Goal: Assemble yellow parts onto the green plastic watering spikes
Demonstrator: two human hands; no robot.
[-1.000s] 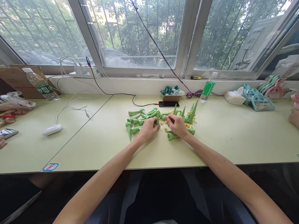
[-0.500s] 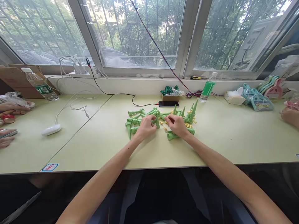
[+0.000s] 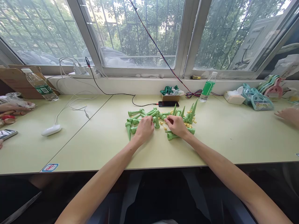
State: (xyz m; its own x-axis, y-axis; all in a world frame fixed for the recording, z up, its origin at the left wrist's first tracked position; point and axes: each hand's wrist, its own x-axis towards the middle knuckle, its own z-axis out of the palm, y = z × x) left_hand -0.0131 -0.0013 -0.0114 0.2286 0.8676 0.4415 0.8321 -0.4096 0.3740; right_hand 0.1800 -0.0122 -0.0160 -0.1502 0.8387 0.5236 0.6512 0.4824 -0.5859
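Note:
My left hand [image 3: 145,127] is closed, knuckles up, its fingertips hidden behind it. Close against its right side stands a green cone-shaped plastic watering spike [image 3: 157,122], point up. My right hand [image 3: 176,125] is pinched, thumb and forefinger pressed together; what they hold, if anything, is too small to name. Several more green spikes [image 3: 128,129] lie in a loose pile left of and behind my left hand. Behind my right hand, other green spikes [image 3: 193,112] stand upright among small yellow plastic pieces [image 3: 188,125]. One more spike [image 3: 171,136] lies just in front of that hand.
A phone [image 3: 168,104] on a cable and a small box [image 3: 171,98] sit behind the pile. Further right are a water bottle [image 3: 207,87], a tissue box [image 3: 234,97] and teal plastic items [image 3: 261,102]. Co-workers' hands [image 3: 289,115] show at both edges.
My left hand has shifted slightly toward me and left, its fingers curled further under. The upright spike has moved slightly. At the far right a co-worker's hand has left a pink item.

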